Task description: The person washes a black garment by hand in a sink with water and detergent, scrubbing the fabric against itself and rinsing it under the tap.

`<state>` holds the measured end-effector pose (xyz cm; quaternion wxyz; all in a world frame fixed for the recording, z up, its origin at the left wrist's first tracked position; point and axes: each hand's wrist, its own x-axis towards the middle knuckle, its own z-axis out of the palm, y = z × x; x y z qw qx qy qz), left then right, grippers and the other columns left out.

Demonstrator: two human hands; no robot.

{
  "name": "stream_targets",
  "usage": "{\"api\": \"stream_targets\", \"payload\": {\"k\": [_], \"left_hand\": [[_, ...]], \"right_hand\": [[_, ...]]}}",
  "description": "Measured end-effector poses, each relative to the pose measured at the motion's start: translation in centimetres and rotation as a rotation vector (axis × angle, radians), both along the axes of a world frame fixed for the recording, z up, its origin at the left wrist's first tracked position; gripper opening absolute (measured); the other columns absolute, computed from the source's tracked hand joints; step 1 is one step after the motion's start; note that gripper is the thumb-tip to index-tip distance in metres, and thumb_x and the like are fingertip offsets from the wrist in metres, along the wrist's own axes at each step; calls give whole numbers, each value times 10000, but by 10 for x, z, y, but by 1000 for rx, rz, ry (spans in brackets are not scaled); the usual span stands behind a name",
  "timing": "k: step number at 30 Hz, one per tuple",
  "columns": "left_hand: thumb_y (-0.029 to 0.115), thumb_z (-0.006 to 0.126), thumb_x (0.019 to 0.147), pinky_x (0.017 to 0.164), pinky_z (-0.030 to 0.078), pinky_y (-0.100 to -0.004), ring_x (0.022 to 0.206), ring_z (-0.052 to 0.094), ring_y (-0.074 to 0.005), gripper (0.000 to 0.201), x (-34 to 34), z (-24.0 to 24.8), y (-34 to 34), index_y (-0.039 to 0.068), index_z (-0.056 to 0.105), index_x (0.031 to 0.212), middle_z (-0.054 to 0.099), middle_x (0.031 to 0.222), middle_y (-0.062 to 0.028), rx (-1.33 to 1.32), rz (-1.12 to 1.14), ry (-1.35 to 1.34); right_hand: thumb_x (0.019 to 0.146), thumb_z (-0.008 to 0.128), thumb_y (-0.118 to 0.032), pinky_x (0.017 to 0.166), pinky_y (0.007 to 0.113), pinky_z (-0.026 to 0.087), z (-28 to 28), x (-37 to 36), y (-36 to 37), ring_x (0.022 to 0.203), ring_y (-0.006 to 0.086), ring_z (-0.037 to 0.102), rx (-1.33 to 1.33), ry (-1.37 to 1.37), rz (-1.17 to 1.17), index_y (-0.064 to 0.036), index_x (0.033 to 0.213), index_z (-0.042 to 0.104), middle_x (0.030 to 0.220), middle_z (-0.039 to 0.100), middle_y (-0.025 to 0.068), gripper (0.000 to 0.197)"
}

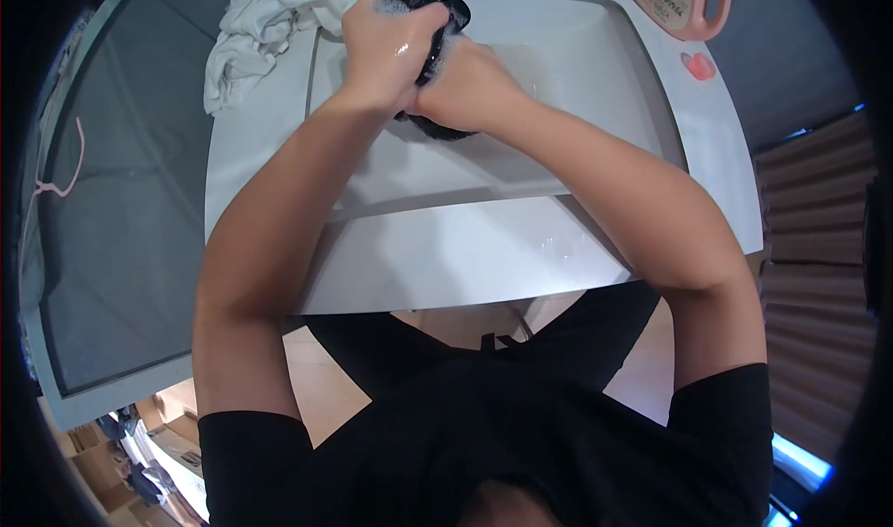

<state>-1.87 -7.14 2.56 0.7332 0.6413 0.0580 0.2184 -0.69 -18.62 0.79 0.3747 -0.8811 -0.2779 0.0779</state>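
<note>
Over the white sink (642, 90), both of my hands are closed on a wet black cloth (433, 60) covered in patches of white suds. My left hand (383, 53) grips its upper part, with folds sticking out above the fist. Pressed close beside it, my right hand (470, 88) is wrapped round the lower part. A bunched end of the cloth hangs below the two hands. What kind of garment or cloth it is I cannot tell. Most of my fingertips are hidden in the fabric.
A crumpled white cloth (246, 48) lies on the counter left of the sink. At the far right stands a pink bottle (684, 1) with a handle, a small pink cap-like piece (698, 66) near it. Water drops dot the front ledge (465, 253). A pink hanger (63, 187) hangs at left.
</note>
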Motion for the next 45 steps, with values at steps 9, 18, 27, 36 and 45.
{"api": "stream_targets", "payload": {"k": [9, 18, 27, 36, 45], "left_hand": [[22, 674, 762, 540, 482, -335, 607, 594, -172, 98, 6, 0, 16, -1, 625, 843, 616, 731, -68, 185, -34, -81], [258, 652, 849, 738, 586, -387, 776, 690, -258, 252, 16, 12, 72, 37, 680, 968, 700, 850, -112, -429, -268, -45], [387, 611, 892, 739, 598, -388, 747, 706, -269, 361, -12, 34, 57, 44, 677, 982, 710, 823, -122, -190, -207, -93], [242, 657, 851, 643, 559, -406, 686, 687, -283, 257, 0, 8, 48, -12, 691, 878, 699, 776, -137, 82, 22, 91], [167, 720, 831, 579, 527, -304, 617, 630, -143, 148, 18, -13, 54, 28, 674, 850, 670, 755, -45, 35, -74, 155]], "right_hand": [[698, 824, -376, 892, 431, 587, 6, 3, -3, 1010, 407, 724, -72, -22, -22, 142, 1199, 576, 1065, 725, 292, 762], [879, 811, -375, 886, 566, 623, 7, 32, -25, 1122, 353, 683, 707, 1106, 447, 15, 1552, 327, 1340, 591, 233, 916], [909, 758, -75, 1058, 500, 557, 17, 9, -20, 1196, 282, 640, 912, 1213, 508, -30, 1428, 526, 1368, 609, 136, 570], [828, 761, -32, 777, 324, 617, 25, -7, -17, 946, 153, 682, 460, 948, 224, -41, 1087, 695, 1047, 714, 62, 268], [691, 871, -287, 673, 349, 601, -8, 2, -6, 887, 234, 712, -8, 399, 147, -27, 1100, 706, 1073, 693, 142, 512]]}}
